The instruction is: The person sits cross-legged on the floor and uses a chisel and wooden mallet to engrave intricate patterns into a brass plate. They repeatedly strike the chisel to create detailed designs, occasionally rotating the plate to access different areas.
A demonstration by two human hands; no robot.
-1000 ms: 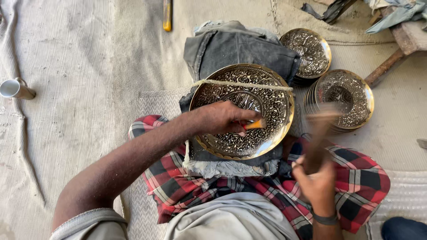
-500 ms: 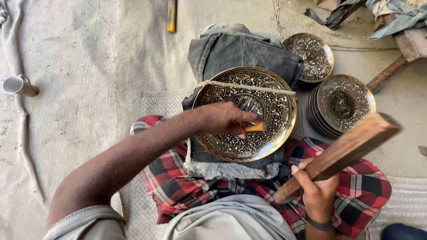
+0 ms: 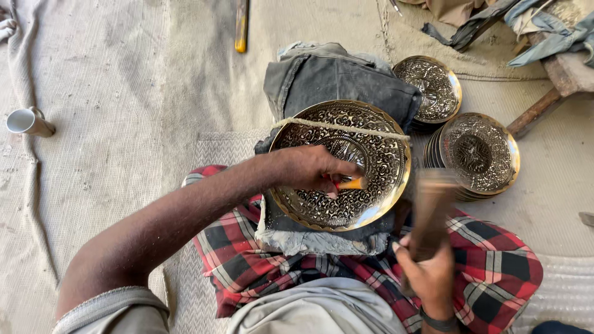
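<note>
— The left hand (image 3: 309, 168) is pinched around a short orange-tipped punch tool (image 3: 350, 184), its tip set on the round, embossed brass plate (image 3: 344, 164). Where does that plate sit?

— On a grey padded block (image 3: 322, 238) across the person's lap, over a red checked cloth (image 3: 495, 272), with a pale cord (image 3: 340, 127) stretched over its upper part.

— And the right hand (image 3: 430, 278)?

— Closed around a brown wooden mallet (image 3: 430, 213), raised beside the plate and blurred. The step looks like chasing the pattern: punch held, mallet about to strike.

— What does the next blow call for?

— Probably a square hit on the punch head while the left fingers hold it steady, clear of the strike.

— The arms?

— The left forearm reaches in diagonally from the lower left, wrist bent down over the plate; the right wrist is cocked upright.
</note>
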